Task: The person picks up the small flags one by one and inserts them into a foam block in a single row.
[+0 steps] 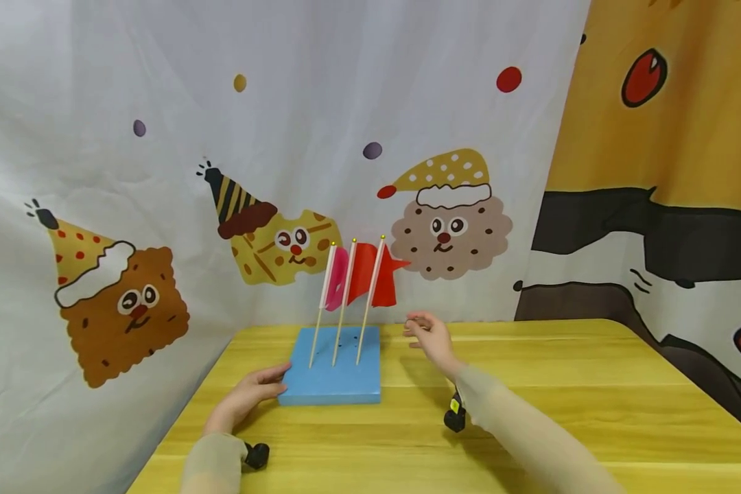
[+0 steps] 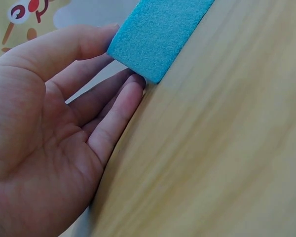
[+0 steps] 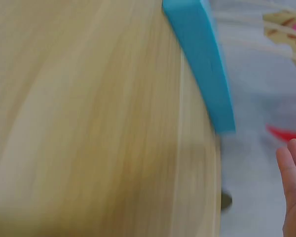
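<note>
A blue foam block (image 1: 333, 387) lies on the wooden table, and three sticks with gold tips stand upright in it, leaning slightly right. They carry a pink flag (image 1: 336, 278), a red flag (image 1: 361, 271) and a red flag with a pointed edge (image 1: 385, 280). My left hand (image 1: 253, 394) rests at the block's left side; in the left wrist view its fairly straight fingers (image 2: 123, 101) touch the foam's end. To the right of the flags, my right hand (image 1: 432, 341) is raised above the table with loosely bent fingers and holds nothing.
The wooden table (image 1: 531, 384) extends to both sides of the block. A few small dark holes show in the block's top behind the sticks. Behind the table hangs a white curtain (image 1: 321, 89) printed with cartoon biscuits and cheese.
</note>
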